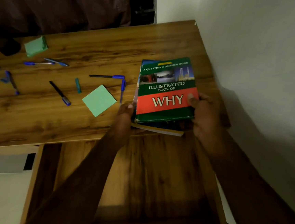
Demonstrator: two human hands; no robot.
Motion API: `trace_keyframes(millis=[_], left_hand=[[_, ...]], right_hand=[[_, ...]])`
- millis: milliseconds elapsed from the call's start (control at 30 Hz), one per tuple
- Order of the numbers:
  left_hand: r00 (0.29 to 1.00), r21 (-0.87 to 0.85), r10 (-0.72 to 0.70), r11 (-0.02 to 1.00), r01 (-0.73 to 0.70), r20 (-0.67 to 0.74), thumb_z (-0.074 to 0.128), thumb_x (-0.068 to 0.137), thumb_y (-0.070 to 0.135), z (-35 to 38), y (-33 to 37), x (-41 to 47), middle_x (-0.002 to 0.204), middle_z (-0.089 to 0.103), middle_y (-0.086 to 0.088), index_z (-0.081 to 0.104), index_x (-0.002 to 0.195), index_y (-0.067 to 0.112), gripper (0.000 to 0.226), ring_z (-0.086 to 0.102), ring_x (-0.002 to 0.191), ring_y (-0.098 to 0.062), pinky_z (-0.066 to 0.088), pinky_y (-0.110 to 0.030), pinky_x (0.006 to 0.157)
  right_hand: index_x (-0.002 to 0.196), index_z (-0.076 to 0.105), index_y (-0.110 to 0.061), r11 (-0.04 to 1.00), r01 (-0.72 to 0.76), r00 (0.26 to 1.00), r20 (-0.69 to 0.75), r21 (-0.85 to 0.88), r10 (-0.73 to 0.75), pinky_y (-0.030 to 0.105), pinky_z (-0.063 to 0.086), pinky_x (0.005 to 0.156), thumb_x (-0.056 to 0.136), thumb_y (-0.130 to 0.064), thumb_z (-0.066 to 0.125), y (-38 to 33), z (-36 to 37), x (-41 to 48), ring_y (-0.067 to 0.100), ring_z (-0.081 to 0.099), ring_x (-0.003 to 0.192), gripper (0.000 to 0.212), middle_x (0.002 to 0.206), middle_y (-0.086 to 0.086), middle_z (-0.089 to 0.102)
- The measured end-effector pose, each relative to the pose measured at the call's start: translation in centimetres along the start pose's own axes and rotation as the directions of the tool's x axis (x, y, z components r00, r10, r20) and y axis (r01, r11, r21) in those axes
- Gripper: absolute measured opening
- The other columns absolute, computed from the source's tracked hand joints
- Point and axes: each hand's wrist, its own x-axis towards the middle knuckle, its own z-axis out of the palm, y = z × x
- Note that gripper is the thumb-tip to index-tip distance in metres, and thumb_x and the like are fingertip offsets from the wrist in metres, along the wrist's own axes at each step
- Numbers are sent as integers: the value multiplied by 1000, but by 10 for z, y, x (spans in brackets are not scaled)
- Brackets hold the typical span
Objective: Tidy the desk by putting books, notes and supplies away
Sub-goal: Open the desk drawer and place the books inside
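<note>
Both hands—L hand (125,117) & R hand (202,116)—grip book stack (164,95) at desk (95,41) edge.

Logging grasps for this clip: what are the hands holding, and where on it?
A stack of books, Illustrated Book of Why on top: left hand grips its near left corner, right hand its right edge, thumb on the cover.

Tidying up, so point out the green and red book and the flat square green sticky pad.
green and red book (165,102): head view, red title band.
flat square green sticky pad (99,100): head view, top sheet's middle.
</note>
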Motion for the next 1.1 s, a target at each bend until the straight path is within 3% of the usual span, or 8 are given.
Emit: trace_keyframes(millis=[200, 300, 367, 500, 700, 800, 900, 1100], left_hand=[[1000, -31, -14, 999, 15, 13, 45, 97, 55, 0, 1, -5, 116, 69, -10, 61, 119, 24, 42, 68, 106, -30, 57, -53, 85], [995, 121, 90, 988, -96, 52, 65, 91, 39, 3, -1, -6, 118, 66, -1, 56, 120, 32, 31, 66, 108, -24, 59, -50, 84], [986, 142, 159, 976, -163, 41, 68, 91, 31, 6, -3, -7, 116, 67, 3, 56, 117, 34, 29, 67, 105, -20, 60, -47, 83], [994, 18, 112, 994, -112, -3, 73, 86, 21, 12, -6, -14, 116, 67, -3, 54, 121, 23, 39, 68, 102, -25, 62, -45, 71], [992, -55, 124, 991, -123, 24, 74, 83, 13, 17, -3, -28, 117, 68, -8, 52, 120, 20, 43, 69, 101, -31, 61, -50, 71], [976, -6, 207, 978, -207, 68, 75, 83, 11, 7, -4, -41, 119, 68, -7, 53, 120, 23, 44, 68, 106, -31, 60, -53, 79], [950, -6, 277, 960, -280, 146, 72, 86, 8, -4, -6, -62, 121, 68, -6, 51, 124, 21, 45, 67, 110, -30, 56, -54, 88], [912, -57, 310, 950, -306, 268, 71, 85, 10, -44, -24, -105, 124, 67, -10, 50, 125, 26, 48, 63, 114, -40, 55, -53, 77]], right_hand=[[93, 62, -31, 997, -69, 998, 1, -45, 69, 45, 60, 86, 100, -28, 59, 28, 11, 18, 24, 73, 94, 8, 105, 3, 74], [103, 63, -31, 981, -9, 1000, -2, -191, 9, 36, 59, 80, 100, -33, 59, 36, 9, 23, 18, 71, 93, 6, 114, 4, 73], [118, 63, -24, 937, 61, 998, -4, -345, -67, 33, 58, 78, 98, -37, 60, 40, 7, 25, 19, 70, 95, 24, 117, 5, 71], [126, 62, -22, 781, 159, 979, -7, -605, -204, 49, 57, 92, 89, -48, 62, 44, -5, 22, 26, 69, 103, 44, 119, 5, 71], [112, 66, -22, 963, 20, 1000, 16, -270, -16, 33, 53, 77, 90, -31, 72, 32, -21, 19, 14, 67, 90, 24, 103, -3, 70], [118, 67, -19, 992, -98, 989, 104, -81, 106, 42, 58, 83, 85, -31, 77, 22, -32, 12, 27, 73, 95, 36, 108, 6, 76], [110, 70, -19, 992, -119, 974, 197, 32, 111, 44, 62, 75, 85, -28, 76, 12, -37, -5, 30, 76, 86, 26, 99, 10, 79], [117, 67, -13, 968, -81, 941, 337, 237, -3, 47, 63, 74, 90, -15, 66, 18, -43, -63, 31, 76, 87, 27, 104, 14, 77]])
